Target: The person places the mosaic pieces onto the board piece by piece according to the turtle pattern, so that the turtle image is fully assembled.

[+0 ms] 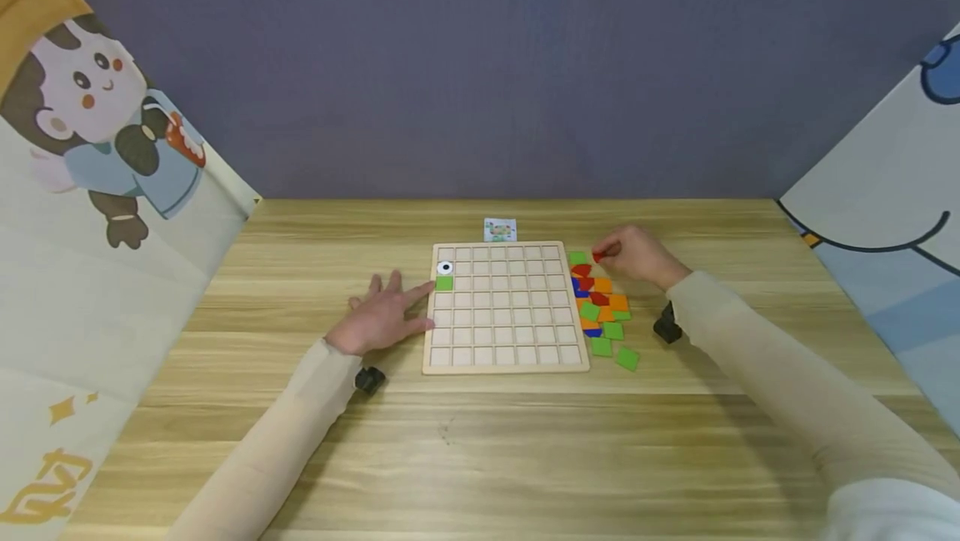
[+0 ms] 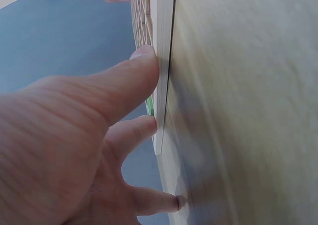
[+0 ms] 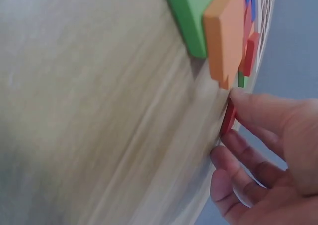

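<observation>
A wooden grid board (image 1: 504,308) lies flat on the table. Near its upper left corner are a white round piece with a dark centre (image 1: 445,267) and, just below, a green square tile (image 1: 444,283). My left hand (image 1: 381,316) rests at the board's left edge, fingers spread, with thumb and index fingertip touching the rim. At the far right of the board my right hand (image 1: 636,255) pinches a small red tile (image 3: 228,117) between thumb and fingers, close to the tabletop. A loose pile of green, orange, red and blue tiles (image 1: 617,303) lies along the board's right side.
Behind the board lies a small printed card (image 1: 500,230). A dark grey partition (image 1: 510,74) rises at the table's back edge, and printed panels stand at left and right. Each wrist carries a small black camera (image 1: 667,325).
</observation>
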{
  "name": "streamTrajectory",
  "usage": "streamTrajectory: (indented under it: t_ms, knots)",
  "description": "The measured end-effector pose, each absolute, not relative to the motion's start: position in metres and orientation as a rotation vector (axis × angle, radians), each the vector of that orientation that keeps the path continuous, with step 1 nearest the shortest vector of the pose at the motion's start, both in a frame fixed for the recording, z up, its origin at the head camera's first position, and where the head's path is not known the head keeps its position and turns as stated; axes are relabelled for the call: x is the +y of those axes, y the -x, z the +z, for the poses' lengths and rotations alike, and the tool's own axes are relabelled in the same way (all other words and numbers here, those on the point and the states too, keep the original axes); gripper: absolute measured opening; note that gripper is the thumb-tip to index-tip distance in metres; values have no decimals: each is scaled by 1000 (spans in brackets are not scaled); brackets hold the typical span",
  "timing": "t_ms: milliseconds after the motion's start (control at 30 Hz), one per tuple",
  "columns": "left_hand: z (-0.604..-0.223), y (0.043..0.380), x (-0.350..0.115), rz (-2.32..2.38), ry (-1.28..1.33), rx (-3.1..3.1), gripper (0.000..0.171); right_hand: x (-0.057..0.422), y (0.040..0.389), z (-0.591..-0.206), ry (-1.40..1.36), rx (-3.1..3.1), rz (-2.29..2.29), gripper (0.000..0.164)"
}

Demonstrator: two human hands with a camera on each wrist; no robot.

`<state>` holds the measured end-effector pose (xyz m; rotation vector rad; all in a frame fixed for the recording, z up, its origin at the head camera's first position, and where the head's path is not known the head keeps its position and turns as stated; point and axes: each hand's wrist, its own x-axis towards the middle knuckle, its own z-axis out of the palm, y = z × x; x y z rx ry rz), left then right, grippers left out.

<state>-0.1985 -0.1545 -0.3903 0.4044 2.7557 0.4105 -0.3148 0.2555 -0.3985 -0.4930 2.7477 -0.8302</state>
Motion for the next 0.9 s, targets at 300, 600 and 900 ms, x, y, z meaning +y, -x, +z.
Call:
streamTrajectory:
  t_ms: [300,600,900]
  knots:
    - [-391,200,-154,422,-395,2750,69,251,315,-395,429,2782,-794,16]
    - [-391,199,-153,428,-387,2755,69,257,317,-395,535,2772,-783,17]
    - [-391,200,-153,425,-383,2754,70,226,312,-381,624,2804,-831,17]
